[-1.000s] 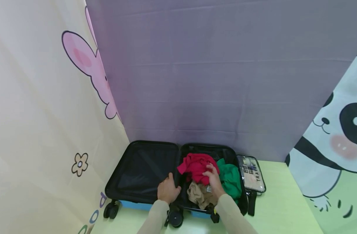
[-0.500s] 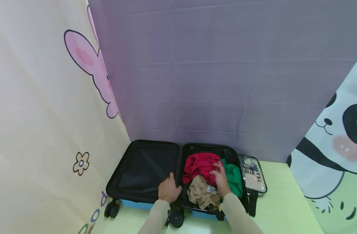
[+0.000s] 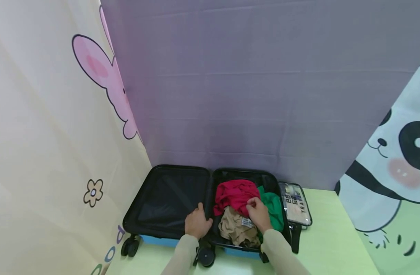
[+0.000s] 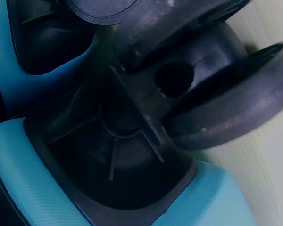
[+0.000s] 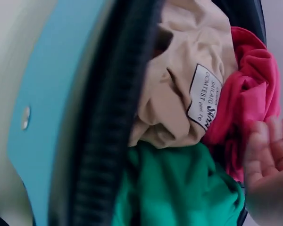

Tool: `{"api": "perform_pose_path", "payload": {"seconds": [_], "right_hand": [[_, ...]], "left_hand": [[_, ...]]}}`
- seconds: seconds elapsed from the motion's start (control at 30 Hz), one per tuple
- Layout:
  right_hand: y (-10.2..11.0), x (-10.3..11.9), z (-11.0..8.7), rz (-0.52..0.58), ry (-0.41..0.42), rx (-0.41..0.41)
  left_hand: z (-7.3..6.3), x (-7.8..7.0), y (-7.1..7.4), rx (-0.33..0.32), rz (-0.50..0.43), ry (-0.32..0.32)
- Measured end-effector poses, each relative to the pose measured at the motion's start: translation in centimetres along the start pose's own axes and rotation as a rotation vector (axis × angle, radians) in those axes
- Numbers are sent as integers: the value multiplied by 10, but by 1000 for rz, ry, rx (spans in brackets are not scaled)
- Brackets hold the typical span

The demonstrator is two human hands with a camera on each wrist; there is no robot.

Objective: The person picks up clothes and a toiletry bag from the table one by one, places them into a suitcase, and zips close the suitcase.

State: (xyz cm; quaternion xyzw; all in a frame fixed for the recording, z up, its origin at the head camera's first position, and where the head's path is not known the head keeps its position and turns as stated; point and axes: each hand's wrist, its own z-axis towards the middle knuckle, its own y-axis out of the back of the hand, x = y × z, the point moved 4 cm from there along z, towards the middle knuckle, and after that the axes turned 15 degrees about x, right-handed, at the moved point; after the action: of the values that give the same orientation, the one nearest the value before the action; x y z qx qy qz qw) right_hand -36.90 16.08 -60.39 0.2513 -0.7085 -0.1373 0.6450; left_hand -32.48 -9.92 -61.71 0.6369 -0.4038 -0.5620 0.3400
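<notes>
One crumpled red cloth garment (image 3: 235,194) lies in the right half of an open, black-lined blue suitcase (image 3: 172,196), spread flat on a pale green tabletop (image 3: 337,233). Against its near side is a rumpled tan garment (image 3: 237,229) with a white printed label (image 5: 205,96), and to its right is a bunched green garment (image 3: 274,210). The right hand (image 3: 259,215) is over the near right edge of the red garment, fingers loosely bent and gripping nothing; whether the fingertips touch the cloth is unclear. The left hand (image 3: 197,223) rests at the near inner edge of the left half, one finger and the thumb extended; whether it grips that edge cannot be told. Just below it, at the suitcase's near side, sits a black twin wheel (image 3: 206,256). Beside the right half lies a clear, black-edged rectangular pouch (image 3: 297,208) with dark lettering.
</notes>
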Motion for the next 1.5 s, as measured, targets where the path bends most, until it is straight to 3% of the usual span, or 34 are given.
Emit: {"api": "perform_pose_path", "payload": {"seconds": [0.23,0.53,0.7,1.2,1.5], "right_hand": [[-5,-10,1,-23,-49,107],[-12,-18,0,-113,-22,295],[-15,-21,-2,-105,11,348],[-13,-26,-3,-84,67,364],[0,-27,-6,-2,-7,330]], "left_hand": [[3,2,-2,-2,7,-4],[3,3,-3,-14,6,-8],[3,3,-2,-21,-2,-9],[4,5,-4,-18,-1,2],[2,5,-4,-21,-4,-5]]}}
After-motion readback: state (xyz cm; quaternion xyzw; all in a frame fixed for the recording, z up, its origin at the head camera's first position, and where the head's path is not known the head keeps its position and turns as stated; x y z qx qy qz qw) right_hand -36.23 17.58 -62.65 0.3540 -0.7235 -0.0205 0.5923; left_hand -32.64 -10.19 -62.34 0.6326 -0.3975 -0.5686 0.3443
